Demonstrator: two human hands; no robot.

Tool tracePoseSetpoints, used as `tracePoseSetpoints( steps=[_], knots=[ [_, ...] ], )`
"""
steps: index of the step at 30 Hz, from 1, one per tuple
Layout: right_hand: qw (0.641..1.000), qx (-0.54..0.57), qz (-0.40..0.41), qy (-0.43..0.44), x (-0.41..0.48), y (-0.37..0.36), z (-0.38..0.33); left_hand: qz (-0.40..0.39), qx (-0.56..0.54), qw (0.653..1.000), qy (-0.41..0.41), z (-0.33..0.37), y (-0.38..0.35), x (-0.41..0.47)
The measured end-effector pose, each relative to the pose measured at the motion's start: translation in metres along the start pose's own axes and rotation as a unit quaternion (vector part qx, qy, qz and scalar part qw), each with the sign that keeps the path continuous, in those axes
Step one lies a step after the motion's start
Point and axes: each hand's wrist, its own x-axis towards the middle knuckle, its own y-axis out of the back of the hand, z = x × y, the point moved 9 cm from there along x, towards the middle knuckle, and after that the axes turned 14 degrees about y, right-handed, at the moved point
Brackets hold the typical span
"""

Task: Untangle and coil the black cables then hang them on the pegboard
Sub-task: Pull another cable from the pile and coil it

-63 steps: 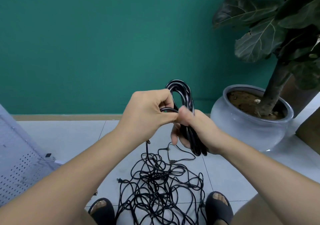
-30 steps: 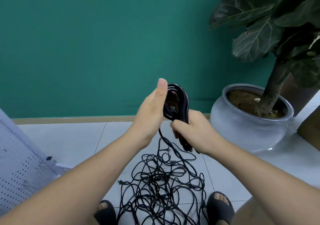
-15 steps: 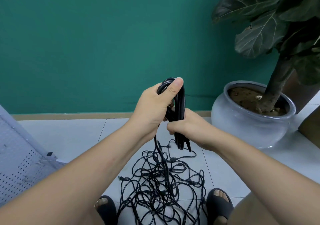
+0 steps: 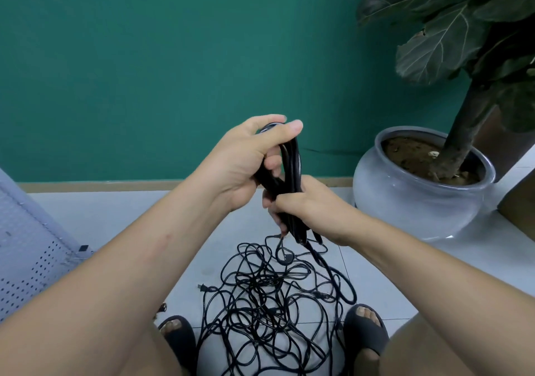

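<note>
coiling one black cable off the floor

my left hand [image 4: 246,161] grips the glossy black cable coil [image 4: 291,184] at its top, my right hand [image 4: 307,204] clamps its middle so loops stay gathered above the tangled black cables [image 4: 272,303].

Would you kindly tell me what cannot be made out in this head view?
The coil: head view, top and middle covered by the left hand and right hand; loop count unclear.
The cable pile: cut off by the bottom edge; number of cables unclear.
The pegboard: cut off by the left edge; hooks unseen.
</note>
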Motion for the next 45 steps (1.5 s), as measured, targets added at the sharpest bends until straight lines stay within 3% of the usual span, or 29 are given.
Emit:
tracePoseSetpoints(
  steps=[8, 12, 15, 18, 20, 22, 24, 29, 35, 38, 42, 45],
  knots=[
    [0.996, -0.080, 0.046, 0.008, 0.007, 0.012, -0.005, 0.003, 0.006, 0.999, -0.034, 0.012, 0.007, 0.005],
    [0.995, -0.022, 0.102, -0.003, 0.004, 0.025, 0.001, -0.037, 0.030, 0.995, -0.085, 0.012, -0.005, 0.002],
    [0.991, 0.013, 0.134, 0.003, 0.000, 0.039, 0.003, -0.021, 0.043, 0.996, -0.072, -0.005, -0.004, 0.008],
    [0.987, 0.043, 0.153, 0.038, -0.002, 0.054, -0.004, -0.003, 0.128, 0.989, -0.071, -0.029, 0.001, 0.017],
    [0.984, 0.058, 0.155, 0.058, -0.003, 0.060, -0.008, 0.005, 0.271, 0.958, -0.094, -0.047, 0.002, 0.021],
    [0.982, 0.085, 0.153, 0.065, -0.004, 0.061, -0.008, -0.028, 0.437, 0.888, -0.139, -0.069, -0.009, 0.023],
    [0.981, 0.096, 0.150, 0.071, -0.005, 0.059, -0.008, -0.066, 0.508, 0.843, -0.164, -0.087, -0.018, 0.022],
    [0.986, 0.070, 0.132, 0.076, -0.006, 0.053, -0.010, -0.082, 0.507, 0.846, -0.140, -0.095, -0.010, 0.032],
    [0.989, 0.032, 0.130, 0.057, -0.007, 0.055, -0.003, -0.040, 0.583, 0.798, -0.147, -0.088, 0.024, 0.054],
    [0.989, 0.036, 0.132, 0.052, -0.007, 0.057, -0.003, 0.013, 0.614, 0.784, -0.087, -0.095, 0.062, 0.077],
    [0.988, 0.042, 0.139, 0.058, -0.009, 0.060, -0.005, 0.076, 0.678, 0.731, 0.022, -0.114, 0.133, 0.105],
    [0.986, 0.042, 0.146, 0.066, -0.009, 0.063, -0.007, 0.104, 0.688, 0.713, 0.087, -0.123, 0.173, 0.110]
  ],
)
